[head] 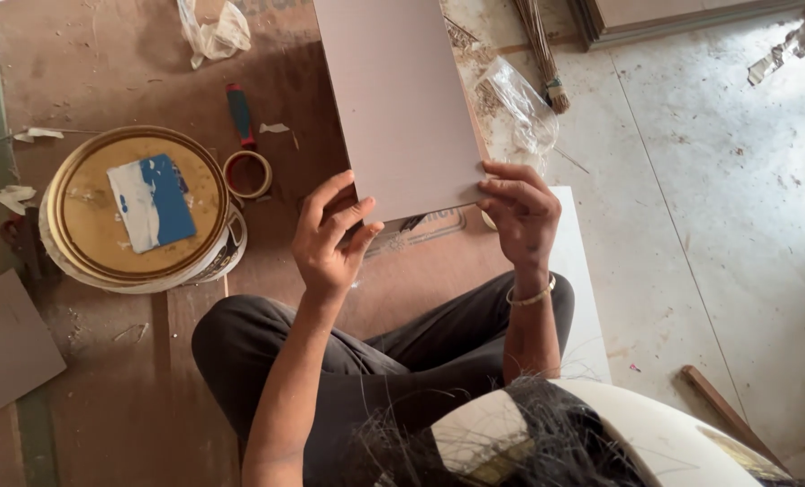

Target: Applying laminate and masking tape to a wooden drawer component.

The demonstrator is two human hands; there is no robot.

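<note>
You sit on a dusty brown board floor point(105, 397); beside you, pale concrete point(736, 225) catches bright daylight at right.

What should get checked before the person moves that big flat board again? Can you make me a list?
1. Both hands on the board: ok. The left hand and right hand pinch the near edge of the flat pinkish board.
2. Grip at both corners: ok, one hand near each corner.
3. Far end of the board: cannot tell, it runs out of view.
4. Floor beside the left hand: not ok. A round tin with a blue and white scraper card, a tape roll and a red-handled tool lie close.
5. Floor beside the right hand: not ok, a clear plastic bag and a broom lie there.
</note>
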